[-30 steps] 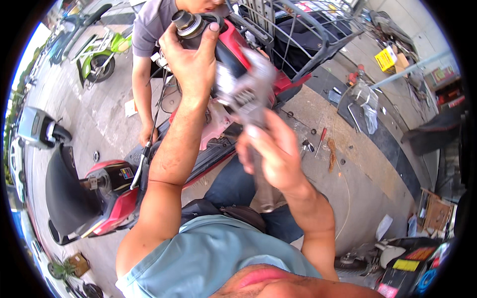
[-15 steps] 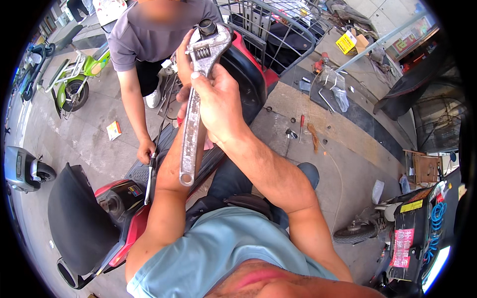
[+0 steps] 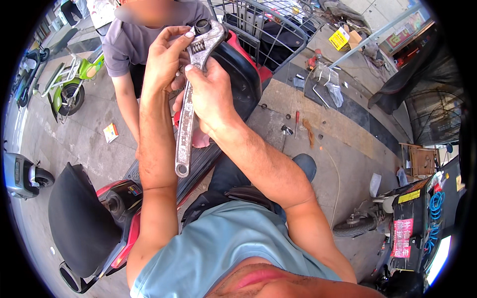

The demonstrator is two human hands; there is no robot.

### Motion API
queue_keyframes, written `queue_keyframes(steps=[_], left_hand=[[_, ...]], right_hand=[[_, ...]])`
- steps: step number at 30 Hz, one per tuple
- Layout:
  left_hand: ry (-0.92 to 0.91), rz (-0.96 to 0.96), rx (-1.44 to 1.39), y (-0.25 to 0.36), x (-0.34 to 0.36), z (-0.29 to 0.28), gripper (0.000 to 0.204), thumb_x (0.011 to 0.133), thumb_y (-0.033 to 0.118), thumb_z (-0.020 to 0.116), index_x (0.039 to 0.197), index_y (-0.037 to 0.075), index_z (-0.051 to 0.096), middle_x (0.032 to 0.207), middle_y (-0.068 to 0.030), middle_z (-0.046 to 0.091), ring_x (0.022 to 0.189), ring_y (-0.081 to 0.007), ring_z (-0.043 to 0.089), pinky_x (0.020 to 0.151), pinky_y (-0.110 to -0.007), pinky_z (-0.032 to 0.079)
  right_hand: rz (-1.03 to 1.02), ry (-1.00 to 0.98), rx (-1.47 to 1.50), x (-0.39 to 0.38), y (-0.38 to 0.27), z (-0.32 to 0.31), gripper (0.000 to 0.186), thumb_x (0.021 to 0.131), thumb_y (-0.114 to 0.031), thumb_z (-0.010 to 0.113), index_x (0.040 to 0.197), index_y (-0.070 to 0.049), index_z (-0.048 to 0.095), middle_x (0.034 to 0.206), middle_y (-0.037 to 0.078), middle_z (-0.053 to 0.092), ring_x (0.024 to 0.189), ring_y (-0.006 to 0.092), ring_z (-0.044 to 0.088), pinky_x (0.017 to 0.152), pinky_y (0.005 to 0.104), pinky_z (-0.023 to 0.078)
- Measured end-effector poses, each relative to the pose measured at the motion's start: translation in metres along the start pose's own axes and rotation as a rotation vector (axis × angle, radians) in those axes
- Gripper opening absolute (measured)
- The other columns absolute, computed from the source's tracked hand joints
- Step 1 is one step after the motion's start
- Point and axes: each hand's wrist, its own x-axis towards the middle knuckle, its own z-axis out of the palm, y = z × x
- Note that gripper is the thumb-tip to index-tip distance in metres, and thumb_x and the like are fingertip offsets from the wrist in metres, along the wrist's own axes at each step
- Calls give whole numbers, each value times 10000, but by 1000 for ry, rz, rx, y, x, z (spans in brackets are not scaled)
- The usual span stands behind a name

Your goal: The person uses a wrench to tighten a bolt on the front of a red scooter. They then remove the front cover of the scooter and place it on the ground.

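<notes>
A worn steel adjustable wrench [image 3: 184, 126] is held up before me with its head away from me and its handle hanging toward me. My right hand [image 3: 212, 92] is wrapped round the handle just below the head. My left hand [image 3: 164, 57] pinches at the wrench's head, thumb by the jaw and adjusting screw, fingers curled behind. A dark round hollow metal piece, like a socket [image 3: 202, 26], sits in the jaws. Below lies a red scooter with a black seat [image 3: 243, 69]; its footboard passes under my arms.
A person in a grey shirt [image 3: 149, 37] crouches opposite, one arm reaching down behind my left forearm. A metal basket [image 3: 293, 47] is on the scooter's rear. A screwdriver [image 3: 297, 119] and small parts lie on the pavement to the right. A green scooter [image 3: 74, 89] stands far left.
My left hand has come up from behind the wrench to its jaw, thumb now on it. The wrench has shifted slightly left. The other person's hand and its tool are now hidden behind my left forearm.
</notes>
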Motion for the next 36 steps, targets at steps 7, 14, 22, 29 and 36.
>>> queue_keyframes(steps=[7, 14, 22, 29, 36], left_hand=[[5, 21, -37, -2, -1, 4, 307, 963, 159, 736, 1197, -11, 630, 853, -36, 703, 640, -43, 569, 577, -208, 465], [33, 126, 31, -1, -6, 8, 355, 967, 120, 716, 1263, -48, 613, 946, -77, 720, 727, -83, 646, 604, -223, 517], [61, 509, 64, -25, 16, 52, 469, 1117, 357, 454, 1292, -32, 650, 1224, -107, 696, 1139, -155, 619, 1041, -301, 449], [82, 398, -148, -21, 14, 54, 491, 1124, 342, 411, 1279, -75, 618, 1216, -179, 682, 1135, -263, 676, 1022, -356, 536], [52, 514, -25, -30, 17, 51, 470, 1146, 334, 337, 1222, -42, 610, 1137, -133, 675, 1025, -204, 687, 944, -334, 550]], right_hand=[[68, -47, 29, -3, -6, -7, 186, 1040, -124, 523, 1190, -15, 540, 757, 100, 632, 504, 178, 611, 438, 300, 530], [129, -329, 116, -102, -21, -52, 1034, 912, -22, 664, 1662, -227, -19, 1187, 224, 599, 986, 289, 668, 892, 435, 549], [-299, -298, -161, -123, 32, -68, 706, 876, 64, 654, 1521, -29, 381, 1226, 118, 511, 885, 91, 568, 810, 242, 483], [-1033, -160, -705, -100, 32, -63, 462, 727, -1, 832, 1111, -55, 581, 1039, 169, 586, 818, 251, 652, 732, 384, 562], [-1327, 64, -695, -73, 35, -68, 324, 795, -204, 784, 957, -83, 531, 833, 101, 562, 713, 288, 602, 637, 419, 474]])
